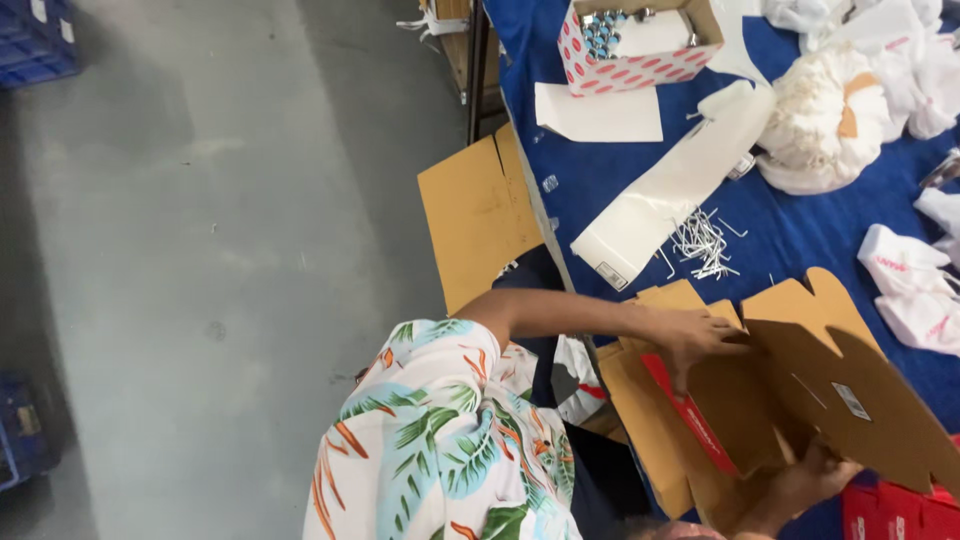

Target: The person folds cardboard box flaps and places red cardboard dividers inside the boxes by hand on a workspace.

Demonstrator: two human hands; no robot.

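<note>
Carton point(800, 390), brown, half-folded, sits at the blue tabletop point(610, 170) edge. Left hand point(695, 335) lies flat, fingers spread, pressing a carton flap. Right hand point(815, 475) grips the carton's lower edge. White paper bag point(665, 195) and spotted box point(640, 45) lie beyond.

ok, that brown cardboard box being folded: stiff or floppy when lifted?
The cardboard box probably holds its panels flat, since the big flap juts out unsupported. It likely hinges loosely at the creases; both the left hand and the right hand steady it. Empty and thin-walled, it looks light.
</note>
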